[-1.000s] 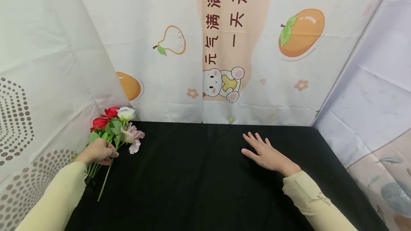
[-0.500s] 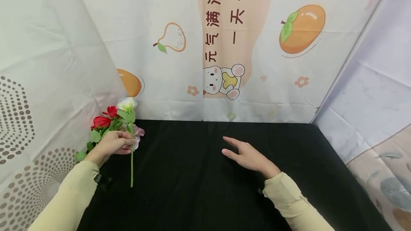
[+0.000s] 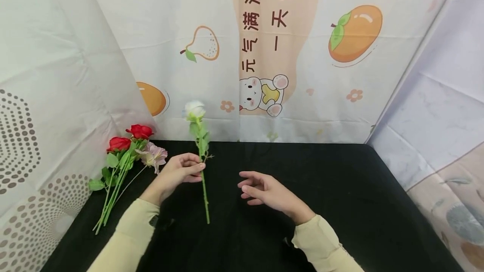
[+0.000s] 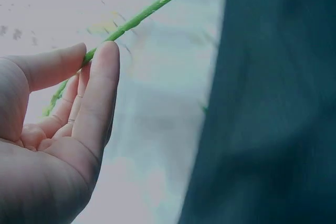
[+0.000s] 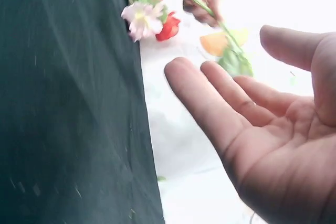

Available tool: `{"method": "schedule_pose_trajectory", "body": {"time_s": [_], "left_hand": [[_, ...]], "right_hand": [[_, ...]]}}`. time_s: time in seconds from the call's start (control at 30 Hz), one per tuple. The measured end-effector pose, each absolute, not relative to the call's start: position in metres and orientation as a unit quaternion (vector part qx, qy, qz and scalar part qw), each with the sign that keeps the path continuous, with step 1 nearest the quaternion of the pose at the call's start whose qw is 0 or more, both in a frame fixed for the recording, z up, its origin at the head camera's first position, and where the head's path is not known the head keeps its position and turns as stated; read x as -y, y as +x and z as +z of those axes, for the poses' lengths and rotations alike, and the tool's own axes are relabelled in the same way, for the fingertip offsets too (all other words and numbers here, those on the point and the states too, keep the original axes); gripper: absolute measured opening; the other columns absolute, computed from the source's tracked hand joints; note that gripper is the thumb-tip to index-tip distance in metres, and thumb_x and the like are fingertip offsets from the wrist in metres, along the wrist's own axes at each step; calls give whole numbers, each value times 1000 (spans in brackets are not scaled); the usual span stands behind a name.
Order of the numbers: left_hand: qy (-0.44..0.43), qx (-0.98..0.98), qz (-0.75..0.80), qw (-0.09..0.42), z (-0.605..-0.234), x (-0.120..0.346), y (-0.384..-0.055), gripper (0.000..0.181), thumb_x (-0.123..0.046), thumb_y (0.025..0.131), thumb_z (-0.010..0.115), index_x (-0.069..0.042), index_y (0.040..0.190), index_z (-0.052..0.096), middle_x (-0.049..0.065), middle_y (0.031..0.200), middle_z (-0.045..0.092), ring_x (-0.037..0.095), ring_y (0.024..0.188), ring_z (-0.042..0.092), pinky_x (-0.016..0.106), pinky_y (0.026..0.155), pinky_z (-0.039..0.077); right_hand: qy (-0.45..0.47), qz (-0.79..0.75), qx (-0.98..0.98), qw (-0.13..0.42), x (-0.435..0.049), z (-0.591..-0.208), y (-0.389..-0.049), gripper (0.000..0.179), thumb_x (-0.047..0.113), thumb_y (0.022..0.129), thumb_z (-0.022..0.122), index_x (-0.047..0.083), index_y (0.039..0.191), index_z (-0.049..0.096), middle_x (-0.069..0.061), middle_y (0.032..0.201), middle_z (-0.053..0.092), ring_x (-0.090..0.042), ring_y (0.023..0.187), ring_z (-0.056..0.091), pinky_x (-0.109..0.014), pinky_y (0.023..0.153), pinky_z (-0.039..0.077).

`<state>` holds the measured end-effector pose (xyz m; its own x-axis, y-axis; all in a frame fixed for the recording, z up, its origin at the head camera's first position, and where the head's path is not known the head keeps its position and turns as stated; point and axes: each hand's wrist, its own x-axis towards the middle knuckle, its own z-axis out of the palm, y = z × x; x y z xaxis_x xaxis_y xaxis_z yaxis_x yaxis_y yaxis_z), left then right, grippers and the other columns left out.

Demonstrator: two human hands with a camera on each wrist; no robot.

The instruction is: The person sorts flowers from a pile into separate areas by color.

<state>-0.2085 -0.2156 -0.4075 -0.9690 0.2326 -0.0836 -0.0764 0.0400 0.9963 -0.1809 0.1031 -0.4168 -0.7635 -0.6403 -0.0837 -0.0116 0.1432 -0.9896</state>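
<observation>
My left hand pinches the green stem of a white rose between thumb and fingers, holding it upright over the table. In the left wrist view the stem passes between thumb and fingertip. To the right of it, my right hand hovers with loosely bent fingers and nothing in them. Its thumb and fingers stand apart in the right wrist view. At the table's left side lie two red roses and a pale pink flower, their stems pointing toward me.
A black cloth covers the table. White printed curtains stand behind it, with a dotted sheet close on the left and another sheet on the right.
My left hand has drawn the white rose out of the bunch and carried it right, toward the middle. The right hand has moved left toward it, its fingers more bent.
</observation>
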Motion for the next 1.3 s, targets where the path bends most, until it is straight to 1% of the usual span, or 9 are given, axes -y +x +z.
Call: {"method": "schedule_pose_trajectory", "body": {"time_s": [0.1, 0.2, 0.37, 0.47, 0.63, 0.7, 0.83, 1.1, 1.3], "left_hand": [[85, -688, 715, 91, -402, 190, -203, 21, -8, 94, 73, 2, 107, 59, 11, 95, 67, 20, 79, 70, 41, 76, 61], [107, -669, 732, 71, -396, 169, -195, 23, -8, 94, 74, 3, 109, 60, 14, 95, 67, 20, 79, 71, 42, 76, 61], [130, -661, 739, 39, -393, 145, -185, 28, -8, 94, 74, 7, 113, 61, 17, 96, 67, 20, 80, 71, 42, 76, 61], [132, -672, 729, 25, -393, 136, -182, 28, -9, 94, 74, 7, 114, 63, 17, 97, 68, 19, 81, 71, 41, 76, 61], [133, -682, 720, 8, -393, 127, -179, 25, -9, 93, 75, 3, 112, 65, 16, 97, 69, 20, 83, 70, 42, 76, 61], [132, -682, 719, 4, -393, 124, -176, 25, -9, 92, 76, 2, 111, 65, 16, 97, 68, 21, 84, 71, 42, 76, 61], [136, -684, 716, 1, -390, 120, -171, 24, -9, 92, 77, 1, 111, 64, 17, 97, 68, 22, 83, 71, 42, 75, 61], [144, -701, 698, -5, -391, 115, -166, 26, -13, 92, 78, 0, 110, 66, 17, 96, 69, 22, 80, 71, 40, 73, 62], [141, -711, 688, 0, -389, 112, -166, 24, -13, 92, 78, -2, 112, 69, 16, 95, 70, 23, 80, 72, 40, 71, 62]], "right_hand": [[-201, -648, -687, 261, -101, -417, -174, 54, 26, 103, 63, 5, 149, 45, -19, 133, 60, -42, 117, 62, -45, 89, 58], [-179, -670, -671, 262, -99, -419, -168, 51, 25, 103, 64, 1, 144, 48, -21, 132, 60, -38, 114, 65, -46, 88, 58], [-160, -689, -656, 264, -92, -425, -160, 52, 25, 102, 65, -6, 140, 49, -21, 130, 61, -32, 110, 68, -46, 88, 58], [-158, -696, -652, 257, -89, -425, -158, 48, 24, 101, 67, -6, 136, 53, -17, 124, 64, -31, 107, 69, -46, 87, 58], [-156, -697, -658, 237, -89, -422, -154, 38, 21, 99, 69, -4, 126, 61, -24, 119, 65, -28, 100, 71, -45, 85, 59], [-156, -697, -662, 226, -89, -421, -152, 37, 20, 99, 70, -6, 124, 61, -25, 117, 66, -27, 98, 72, -45, 83, 60], [-159, -697, -667, 212, -89, -420, -149, 32, 15, 98, 69, -6, 122, 62, -22, 110, 67, -27, 95, 73, -45, 81, 60], [-166, -689, -673, 213, -88, -418, -146, 21, 12, 97, 70, -1, 114, 66, -24, 103, 68, -25, 88, 73, -44, 75, 62], [-164, -690, -672, 212, -89, -416, -144, 19, 10, 97, 70, -1, 112, 65, -19, 99, 69, -23, 86, 73, -43, 72, 62]]}}
